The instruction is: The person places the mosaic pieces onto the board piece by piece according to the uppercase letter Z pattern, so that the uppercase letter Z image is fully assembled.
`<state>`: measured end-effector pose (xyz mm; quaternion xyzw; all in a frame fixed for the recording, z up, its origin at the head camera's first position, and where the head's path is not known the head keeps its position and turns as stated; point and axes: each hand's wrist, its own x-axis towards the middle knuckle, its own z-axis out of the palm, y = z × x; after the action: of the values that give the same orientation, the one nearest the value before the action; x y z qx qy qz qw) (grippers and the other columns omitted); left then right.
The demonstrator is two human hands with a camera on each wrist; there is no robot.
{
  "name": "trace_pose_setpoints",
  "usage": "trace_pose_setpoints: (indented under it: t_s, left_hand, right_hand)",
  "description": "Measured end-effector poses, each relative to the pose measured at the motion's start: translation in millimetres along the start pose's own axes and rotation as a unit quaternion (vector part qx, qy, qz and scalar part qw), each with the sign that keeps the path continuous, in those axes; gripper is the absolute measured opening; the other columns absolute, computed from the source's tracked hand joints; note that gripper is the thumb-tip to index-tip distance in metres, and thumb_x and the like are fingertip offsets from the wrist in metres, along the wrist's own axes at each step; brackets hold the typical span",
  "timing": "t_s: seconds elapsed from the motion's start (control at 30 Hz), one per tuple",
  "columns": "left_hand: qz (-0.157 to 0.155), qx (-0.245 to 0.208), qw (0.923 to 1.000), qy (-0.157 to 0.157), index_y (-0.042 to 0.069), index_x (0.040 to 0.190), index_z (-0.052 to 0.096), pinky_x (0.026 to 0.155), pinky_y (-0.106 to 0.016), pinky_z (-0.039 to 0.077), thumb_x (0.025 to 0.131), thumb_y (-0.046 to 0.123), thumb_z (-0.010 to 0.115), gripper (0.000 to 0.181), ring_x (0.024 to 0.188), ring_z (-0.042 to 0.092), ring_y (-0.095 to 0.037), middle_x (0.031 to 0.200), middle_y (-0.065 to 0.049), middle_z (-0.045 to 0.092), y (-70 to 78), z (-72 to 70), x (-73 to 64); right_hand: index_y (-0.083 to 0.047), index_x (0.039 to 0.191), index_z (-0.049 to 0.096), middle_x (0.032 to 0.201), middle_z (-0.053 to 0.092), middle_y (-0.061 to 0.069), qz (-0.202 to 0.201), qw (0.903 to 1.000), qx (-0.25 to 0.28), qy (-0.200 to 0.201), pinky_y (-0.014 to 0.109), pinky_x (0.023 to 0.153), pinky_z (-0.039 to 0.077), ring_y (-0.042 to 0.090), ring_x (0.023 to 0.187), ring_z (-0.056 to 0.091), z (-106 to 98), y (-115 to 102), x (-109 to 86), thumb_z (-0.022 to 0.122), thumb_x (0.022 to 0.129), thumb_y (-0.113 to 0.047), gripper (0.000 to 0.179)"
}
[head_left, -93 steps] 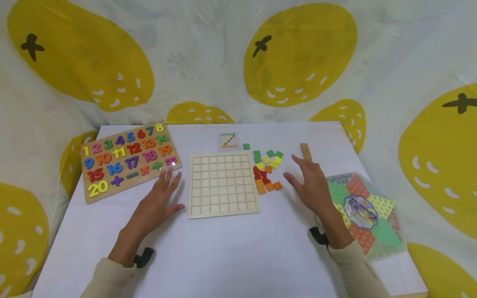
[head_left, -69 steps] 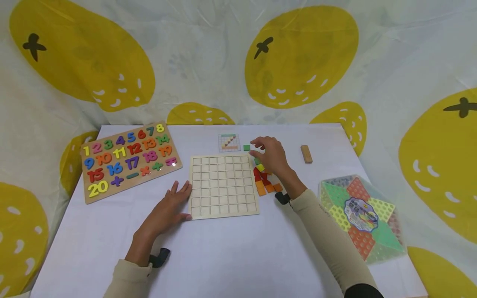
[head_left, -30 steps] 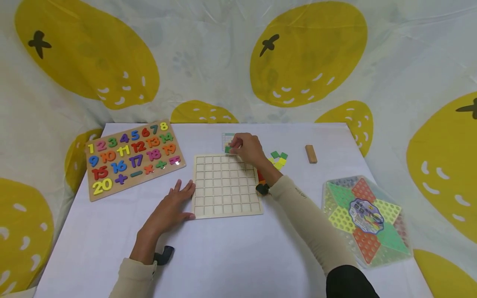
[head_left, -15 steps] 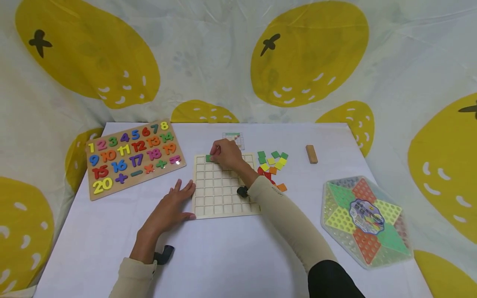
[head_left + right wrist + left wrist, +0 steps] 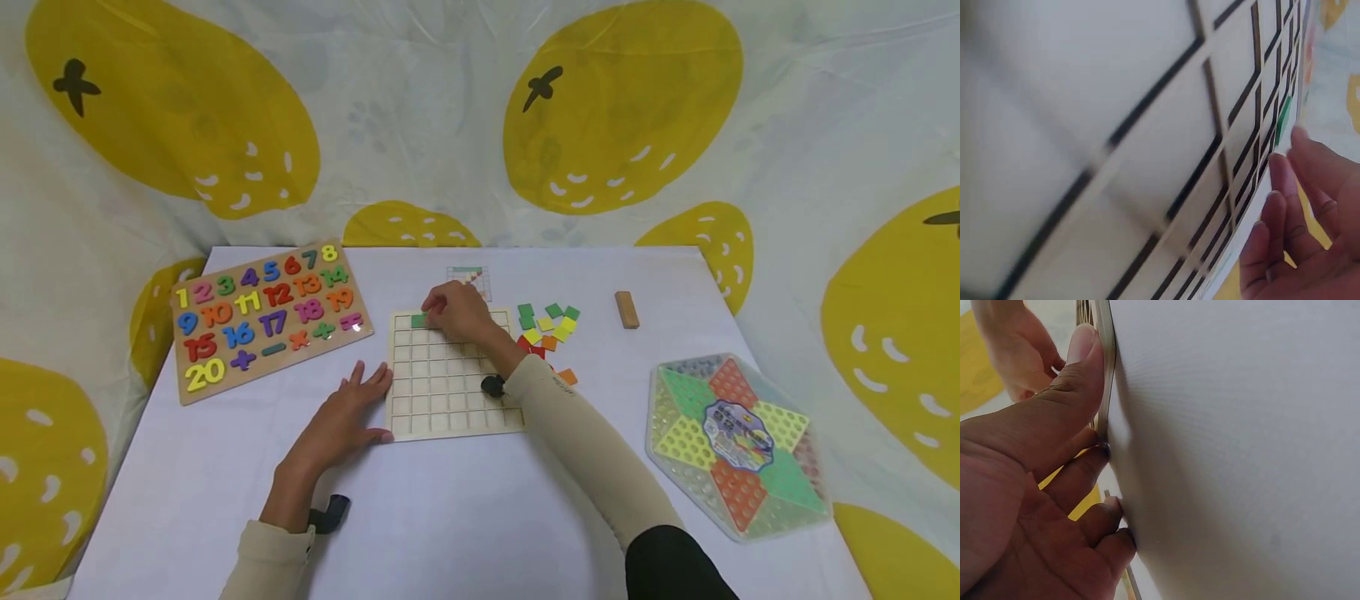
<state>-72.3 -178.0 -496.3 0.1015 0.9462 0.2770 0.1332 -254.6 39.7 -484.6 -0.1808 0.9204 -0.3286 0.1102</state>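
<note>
A pale wooden grid board (image 5: 457, 437) lies flat mid-table. At its far edge my right hand (image 5: 459, 312) pinches a small green square tile (image 5: 417, 321) between thumb and fingertips, with the tile at a top-row cell near the left corner. The right wrist view shows that green tile (image 5: 1283, 122) against the grid, beside the thumb and index tips. My left hand (image 5: 337, 423) rests against the board's left side, thumb at the near corner and fingers spread. In the left wrist view the thumb (image 5: 1082, 353) touches the board's edge.
Loose green, yellow, orange and red tiles (image 5: 550, 342) lie right of the board. A pattern card (image 5: 480, 287) sits behind it, partly covered by my right hand. A number puzzle (image 5: 270, 317) is at left, a wooden block (image 5: 627, 310) and a checkers board (image 5: 738, 446) at right.
My right hand has gone from the right side to the green tile near the card, then carried it left to the board's top row. The left hand has moved onto the board's edge.
</note>
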Motion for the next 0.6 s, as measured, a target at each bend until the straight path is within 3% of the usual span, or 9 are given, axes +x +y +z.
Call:
trace_pose_setpoints:
  t_s: [0.27, 0.6]
  left_hand:
    - [0.001, 0.001, 1.0000, 0.003, 0.012, 0.163, 0.039, 0.127, -0.069, 0.021, 0.077, 0.027, 0.096, 0.104, 0.164, 0.013, -0.047, 0.173, -0.008, 0.031, 0.2, 0.6, -0.4]
    - [0.000, 0.001, 1.0000, 0.001, 0.011, 0.163, 0.039, 0.127, -0.070, 0.021, 0.077, 0.025, 0.096, 0.105, 0.165, 0.012, -0.046, 0.173, -0.007, 0.031, -0.2, 1.7, 0.0]
  right_hand:
    - [-0.012, 0.110, 0.081, 0.097, 0.077, 0.003, 0.007, 0.9984, 0.035, 0.043, 0.036, 0.079, 0.055, 0.021, 0.088, 0.068, -32.0, 37.9, -15.8, 0.082, 0.095, -0.017, 0.016]
    - [-0.014, 0.112, 0.079, 0.101, 0.074, 0.005, 0.095, 0.9927, 0.004, 0.075, 0.035, 0.074, 0.052, 0.025, 0.087, 0.062, -76.6, 94.2, -44.8, 0.081, 0.095, -0.019, 0.018]
